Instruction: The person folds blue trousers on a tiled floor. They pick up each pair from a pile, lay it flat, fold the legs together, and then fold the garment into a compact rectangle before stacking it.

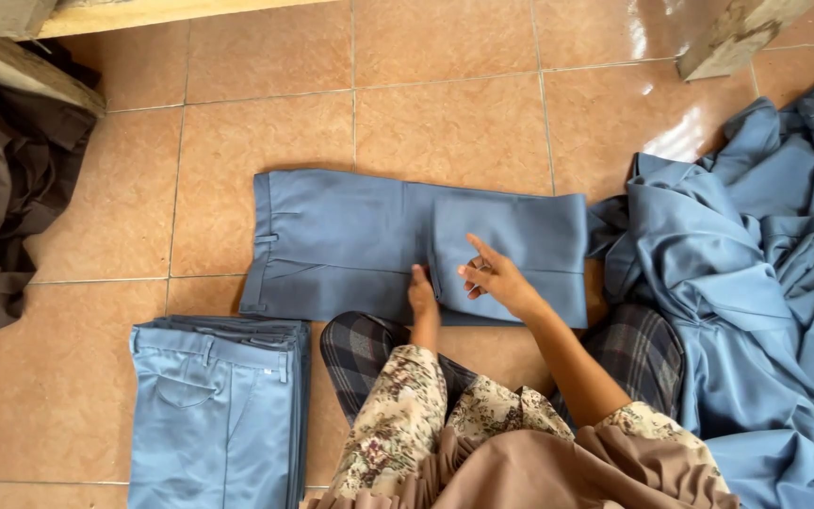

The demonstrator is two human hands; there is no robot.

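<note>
Blue trousers lying on tile floor, long axis 9-to-3, at 12 o'clock from both hands. Left hand pressing flat; right hand resting fingers spread on folded leg, nearer the fold.

Both hands press folded blue trousers on tiled floor.
</note>
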